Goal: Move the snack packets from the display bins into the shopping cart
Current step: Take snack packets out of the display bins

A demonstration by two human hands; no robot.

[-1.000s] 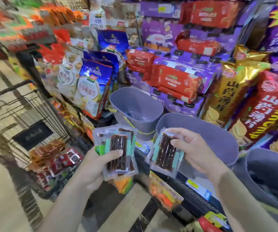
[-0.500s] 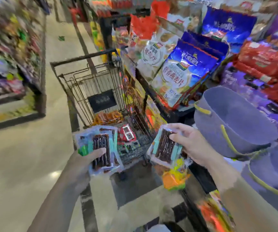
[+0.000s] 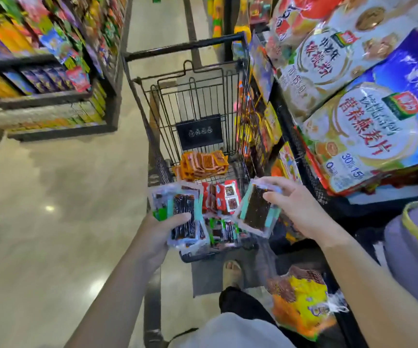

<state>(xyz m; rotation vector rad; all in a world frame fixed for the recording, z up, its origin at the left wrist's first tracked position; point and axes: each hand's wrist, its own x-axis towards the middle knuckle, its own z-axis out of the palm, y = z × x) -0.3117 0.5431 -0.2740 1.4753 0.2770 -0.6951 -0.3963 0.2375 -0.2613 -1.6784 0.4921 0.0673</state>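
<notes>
We see the left hand (image 3: 161,231) gripping a stack of clear teal-edged packets of dark snack sticks (image 3: 183,213) and the right hand (image 3: 297,209) pinching a single matching packet (image 3: 256,209), both above the black wire shopping cart (image 3: 185,47), which stands on a glossy beige floor (image 3: 52,187) between crowded snack shelves (image 3: 39,79).

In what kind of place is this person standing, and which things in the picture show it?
Most likely a supermarket aisle. A wire shopping cart holds snack packets, shelves packed with colourful goods line the left side, and large food bags are stacked on the right.
</notes>
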